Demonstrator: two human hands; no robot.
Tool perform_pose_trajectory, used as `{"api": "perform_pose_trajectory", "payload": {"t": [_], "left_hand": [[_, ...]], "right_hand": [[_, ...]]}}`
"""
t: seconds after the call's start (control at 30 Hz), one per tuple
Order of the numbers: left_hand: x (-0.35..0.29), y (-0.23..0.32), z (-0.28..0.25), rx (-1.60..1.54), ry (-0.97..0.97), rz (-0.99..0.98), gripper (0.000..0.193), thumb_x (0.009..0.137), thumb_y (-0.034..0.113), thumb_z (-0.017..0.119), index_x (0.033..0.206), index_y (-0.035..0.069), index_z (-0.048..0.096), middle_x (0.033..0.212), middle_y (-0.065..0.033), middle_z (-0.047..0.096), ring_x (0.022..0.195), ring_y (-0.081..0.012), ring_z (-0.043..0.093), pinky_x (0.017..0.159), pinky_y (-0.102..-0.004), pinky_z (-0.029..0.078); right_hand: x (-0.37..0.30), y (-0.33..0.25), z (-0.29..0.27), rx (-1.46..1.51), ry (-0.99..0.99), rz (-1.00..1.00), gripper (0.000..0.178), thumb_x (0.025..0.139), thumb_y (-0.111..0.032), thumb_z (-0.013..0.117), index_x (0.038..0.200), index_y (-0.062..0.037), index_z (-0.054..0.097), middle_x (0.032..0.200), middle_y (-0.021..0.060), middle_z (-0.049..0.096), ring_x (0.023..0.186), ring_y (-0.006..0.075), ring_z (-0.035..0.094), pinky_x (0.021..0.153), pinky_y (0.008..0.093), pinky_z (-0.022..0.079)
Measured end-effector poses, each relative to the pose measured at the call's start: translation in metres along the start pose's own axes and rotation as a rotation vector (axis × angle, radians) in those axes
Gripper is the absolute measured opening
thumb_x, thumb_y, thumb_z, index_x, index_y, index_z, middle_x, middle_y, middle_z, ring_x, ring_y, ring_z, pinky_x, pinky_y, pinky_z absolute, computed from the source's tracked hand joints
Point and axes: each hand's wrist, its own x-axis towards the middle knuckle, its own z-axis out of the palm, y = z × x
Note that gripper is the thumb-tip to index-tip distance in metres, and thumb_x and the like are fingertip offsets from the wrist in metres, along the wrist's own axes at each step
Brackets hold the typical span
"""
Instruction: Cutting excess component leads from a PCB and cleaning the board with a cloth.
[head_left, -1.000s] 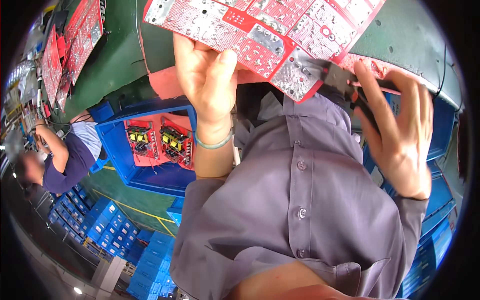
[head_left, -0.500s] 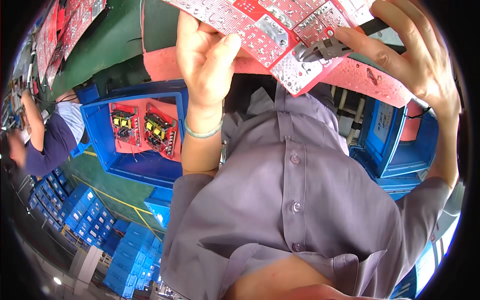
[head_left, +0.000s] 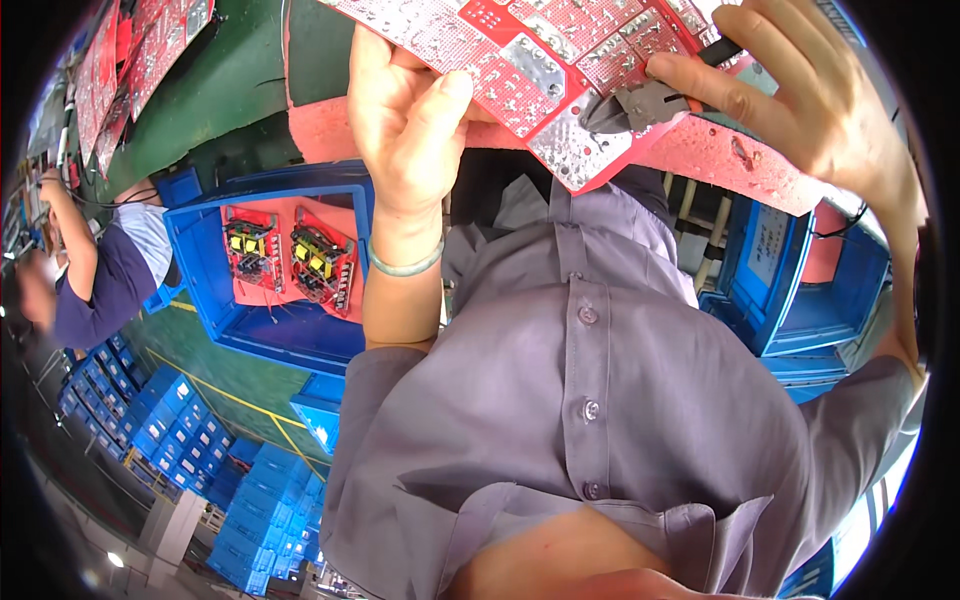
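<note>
A red circuit board (head_left: 505,85) with its solder side showing is gripped along its left edge by my left hand (head_left: 415,130), thumb on top. My right hand (head_left: 800,105) holds diagonal cutters (head_left: 640,108), their dark handles partly hidden by the fingers. The cutter head lies over the silvery solder area near the board's near corner, with the tips pointing left. Whether the blades are touching a lead is too small to tell. The board is tilted above a pink foam strip (head_left: 740,165) on the bench edge.
To the left, a blue bin (head_left: 270,345) holds two red boards with yellow components (head_left: 320,260) on pink foam. More red boards (head_left: 150,55) stand at the far left on the green bench mat (head_left: 235,95). Blue crates (head_left: 770,270) stand at right. A co-worker (head_left: 105,280) is at left, near stacked blue boxes (head_left: 260,520).
The board has shifted slightly left. My right hand and the cutters have also moved a little left, and the cutter head is turned to show more of its flat side.
</note>
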Motion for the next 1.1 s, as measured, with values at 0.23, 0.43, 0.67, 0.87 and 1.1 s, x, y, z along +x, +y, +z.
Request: {"api": "perform_pose_trajectory", "payload": {"t": [0.23, 0.43, 0.67, 0.87, 1.1], "left_hand": [[0.0, 0.002, -0.002, 0.042, -0.009, -0.024, 0.06, 0.08, -0.004, 0.042, 0.135, -0.009, 0.019, 0.123, -0.0233, 0.047, 0.111, -0.0268, 0.053, 0.093, -0.0374, 0.045], [0.002, 0.002, -0.003, 0.073, -0.02, -0.017, 0.056, 0.08, -0.003, 0.042, 0.133, -0.009, 0.023, 0.12, -0.0223, 0.049, 0.108, -0.0269, 0.054, 0.091, -0.0377, 0.046], [0.002, 0.002, -0.007, -0.01, -0.058, -0.033, 0.055, 0.081, -0.003, 0.042, 0.133, -0.009, 0.023, 0.117, -0.0217, 0.051, 0.102, -0.0271, 0.058, 0.086, -0.0382, 0.051], [0.002, 0.0, -0.009, 0.014, -0.046, -0.019, 0.055, 0.081, -0.002, 0.043, 0.132, -0.009, 0.023, 0.117, -0.0222, 0.052, 0.102, -0.0273, 0.058, 0.085, -0.0383, 0.051], [0.0, 0.002, -0.007, -0.024, -0.072, -0.012, 0.055, 0.081, -0.002, 0.043, 0.132, -0.01, 0.023, 0.116, -0.0223, 0.052, 0.103, -0.0271, 0.058, 0.086, -0.0378, 0.05]], "right_hand": [[-0.001, -0.034, -0.024, 0.212, -0.135, 0.323, 0.058, 0.059, -0.007, 0.07, 0.116, -0.0108, 0.059, 0.094, 0.011, 0.053, 0.084, 0.0265, 0.055, 0.07, 0.0379, 0.045], [-0.005, -0.043, -0.032, 0.028, -0.132, 0.262, 0.056, 0.059, -0.011, 0.071, 0.114, -0.0119, 0.062, 0.095, 0.0101, 0.053, 0.086, 0.0285, 0.055, 0.072, 0.0389, 0.046], [-0.005, -0.042, -0.026, -0.064, -0.104, 0.219, 0.057, 0.055, -0.012, 0.071, 0.112, -0.015, 0.063, 0.097, 0.0099, 0.054, 0.087, 0.0287, 0.055, 0.073, 0.0389, 0.046], [-0.006, -0.042, -0.028, -0.133, -0.117, 0.2, 0.055, 0.057, -0.014, 0.069, 0.111, -0.0163, 0.064, 0.099, 0.0092, 0.054, 0.091, 0.0283, 0.055, 0.076, 0.0401, 0.046], [0.0, -0.04, -0.025, -0.115, -0.081, 0.179, 0.054, 0.057, -0.017, 0.068, 0.11, -0.0172, 0.065, 0.097, 0.0091, 0.053, 0.09, 0.0274, 0.054, 0.076, 0.0405, 0.046]]}}
